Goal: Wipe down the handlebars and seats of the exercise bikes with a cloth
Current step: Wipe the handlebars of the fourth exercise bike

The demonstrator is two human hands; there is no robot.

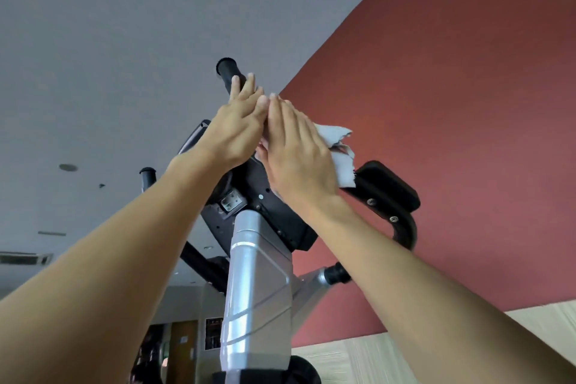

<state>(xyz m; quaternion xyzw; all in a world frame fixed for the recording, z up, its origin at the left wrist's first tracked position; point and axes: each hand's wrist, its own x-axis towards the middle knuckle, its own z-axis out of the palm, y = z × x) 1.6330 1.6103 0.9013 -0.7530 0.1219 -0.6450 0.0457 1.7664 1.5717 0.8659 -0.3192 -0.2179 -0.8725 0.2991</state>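
Note:
I look up from below at an exercise bike. Its black handlebar grip (227, 68) rises toward the ceiling. My left hand (237, 131) lies along this grip with straight fingers, touching it just under the end cap. My right hand (296, 150) is flat beside it, fingers straight, and presses a pale grey cloth (341, 159) against the bar above the black console (249, 199). The cloth sticks out to the right from under my palm. The bar beneath both hands is hidden. No seat is in view.
A silver post (255, 290) carries the console. A black padded elbow rest (389, 187) on a curved bar juts out at the right. Another handle end (147, 174) stands at the left. Behind are a grey ceiling and a red wall (452, 72).

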